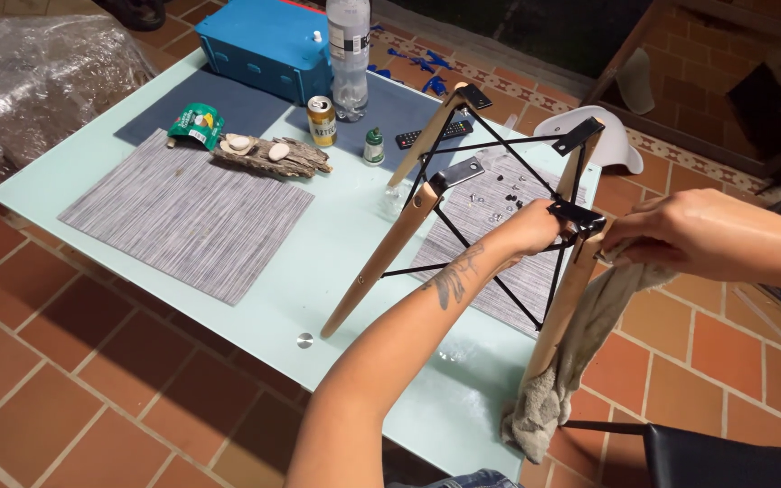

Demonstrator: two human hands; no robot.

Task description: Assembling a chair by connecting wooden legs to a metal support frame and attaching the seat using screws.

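Chair leg frame (pixel 490 208), wooden legs and black wire bracing, lies tipped on the glass table (pixel 336 262) so its brackets face up. Left hand (pixel 526 230) is closed round the near bracket to steady it; right hand (pixel 671 239) pinches a grey rag (pixel 580 352) against that leg, probably wiping.

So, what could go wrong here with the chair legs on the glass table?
The chair legs lie tilted on the glass table, steadied only by the left hand; they might slip and knock the can or bottle. The small screws lie loose and could roll off.
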